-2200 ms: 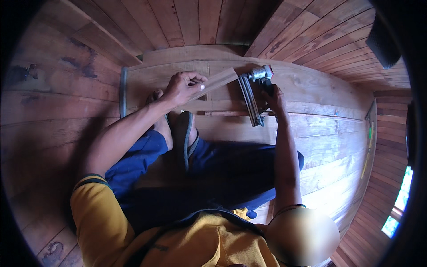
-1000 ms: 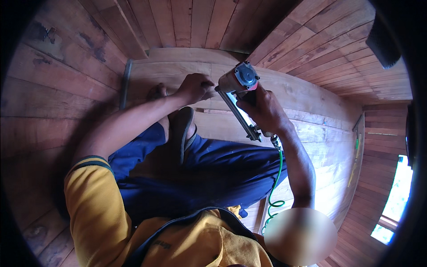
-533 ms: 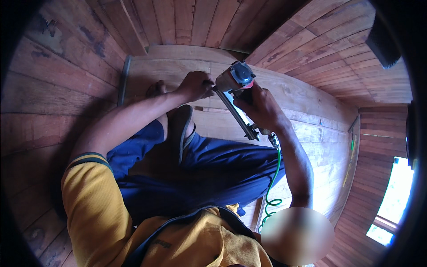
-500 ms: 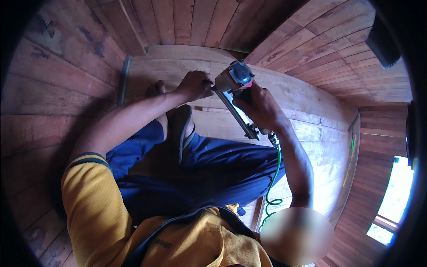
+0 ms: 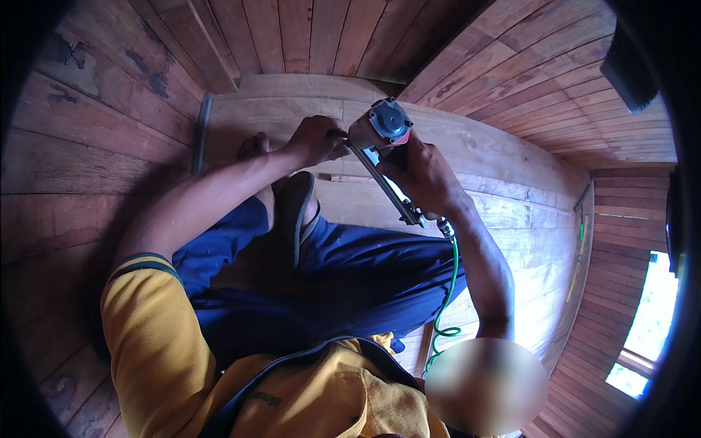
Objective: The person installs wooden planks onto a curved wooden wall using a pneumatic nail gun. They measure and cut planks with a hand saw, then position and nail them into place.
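My right hand (image 5: 429,177) is wrapped round the grip of an air nail gun (image 5: 390,123) with a dark round cap and a long slim magazine. A green coiled air hose (image 5: 456,281) runs from its handle down toward my body. Close beside the gun's front end, my left hand (image 5: 318,140) is closed, fingertips bent inward. Whatever those fingers pinch, if anything, is hidden or too small to name. Under both hands lies a surface of wide pale boards (image 5: 274,109).
My crossed legs in blue trousers (image 5: 365,274) and a sandalled foot (image 5: 301,212) lie close below the gun. Plank walls (image 5: 87,139) rise around me. A thin wooden strip (image 5: 350,179) lies by the foot. A bright opening (image 5: 650,314) is at the right.
The nail gun and my right hand have shifted slightly left. My left hand stays almost in place, closed near the gun's front end.
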Tool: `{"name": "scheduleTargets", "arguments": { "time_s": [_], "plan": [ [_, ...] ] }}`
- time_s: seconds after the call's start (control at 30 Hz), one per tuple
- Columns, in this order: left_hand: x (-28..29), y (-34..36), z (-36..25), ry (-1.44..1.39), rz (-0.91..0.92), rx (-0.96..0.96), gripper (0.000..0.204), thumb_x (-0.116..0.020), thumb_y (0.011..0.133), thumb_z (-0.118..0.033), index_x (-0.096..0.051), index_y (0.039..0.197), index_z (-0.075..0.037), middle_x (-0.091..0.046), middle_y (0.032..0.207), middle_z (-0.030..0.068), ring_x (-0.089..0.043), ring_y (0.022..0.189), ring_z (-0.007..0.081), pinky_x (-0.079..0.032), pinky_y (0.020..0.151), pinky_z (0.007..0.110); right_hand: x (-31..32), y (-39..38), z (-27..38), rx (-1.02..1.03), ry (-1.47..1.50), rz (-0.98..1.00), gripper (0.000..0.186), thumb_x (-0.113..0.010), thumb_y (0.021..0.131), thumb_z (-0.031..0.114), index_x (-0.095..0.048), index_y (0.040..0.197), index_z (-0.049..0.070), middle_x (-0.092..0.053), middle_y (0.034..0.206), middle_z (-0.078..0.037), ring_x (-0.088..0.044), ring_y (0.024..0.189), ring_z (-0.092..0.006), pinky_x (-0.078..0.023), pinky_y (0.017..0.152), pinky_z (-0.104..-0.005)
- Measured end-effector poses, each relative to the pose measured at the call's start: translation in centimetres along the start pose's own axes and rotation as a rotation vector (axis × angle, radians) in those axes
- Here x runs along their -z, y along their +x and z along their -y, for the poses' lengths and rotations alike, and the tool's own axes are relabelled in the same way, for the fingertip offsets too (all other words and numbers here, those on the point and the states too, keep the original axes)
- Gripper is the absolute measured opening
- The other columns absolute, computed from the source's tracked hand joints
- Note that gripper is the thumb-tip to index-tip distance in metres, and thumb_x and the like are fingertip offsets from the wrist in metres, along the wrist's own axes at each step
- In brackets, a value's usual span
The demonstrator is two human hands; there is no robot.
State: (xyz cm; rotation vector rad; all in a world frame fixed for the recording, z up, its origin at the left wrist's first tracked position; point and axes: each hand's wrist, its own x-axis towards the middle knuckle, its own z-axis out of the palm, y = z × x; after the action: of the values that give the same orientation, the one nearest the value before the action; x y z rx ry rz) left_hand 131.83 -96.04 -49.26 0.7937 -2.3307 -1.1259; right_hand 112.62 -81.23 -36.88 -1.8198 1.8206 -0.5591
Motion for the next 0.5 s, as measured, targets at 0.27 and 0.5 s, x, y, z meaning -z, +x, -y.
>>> {"name": "scheduleTargets", "arguments": {
  "time_s": [0.27, 0.5],
  "plan": [
    [0.45, -0.08, -0.32, 0.083, 0.03, -0.033, 0.008, -0.064, 0.082, -0.006, -0.064, 0.086, 0.0, -0.064, 0.082, 0.0205, -0.066, 0.082, 0.0368, -0.048, 0.073, 0.045, 0.09, 0.18, -0.05, 0.035, -0.004, 0.008, 0.042, -0.076, 0.089, 0.016, -0.055, 0.121, -0.001, -0.072, 0.091, -0.018, -0.072, 0.081, -0.0312, -0.057, 0.078, -0.0427],
    [-0.02, 0.09, 0.51, 0.067, 0.004, -0.051, 0.014, -0.067, 0.083, -0.006, -0.07, 0.095, -0.002, -0.068, 0.09, 0.0192, -0.068, 0.09, 0.0371, -0.051, 0.078, 0.043, 0.21, 0.11, -0.18, 0.005, 0.03, 0.018, 0.042, -0.076, 0.089, 0.016, -0.055, 0.12, -0.002, -0.072, 0.091, -0.017, -0.072, 0.08, -0.028, -0.057, 0.078, -0.0408]
  ]
}}
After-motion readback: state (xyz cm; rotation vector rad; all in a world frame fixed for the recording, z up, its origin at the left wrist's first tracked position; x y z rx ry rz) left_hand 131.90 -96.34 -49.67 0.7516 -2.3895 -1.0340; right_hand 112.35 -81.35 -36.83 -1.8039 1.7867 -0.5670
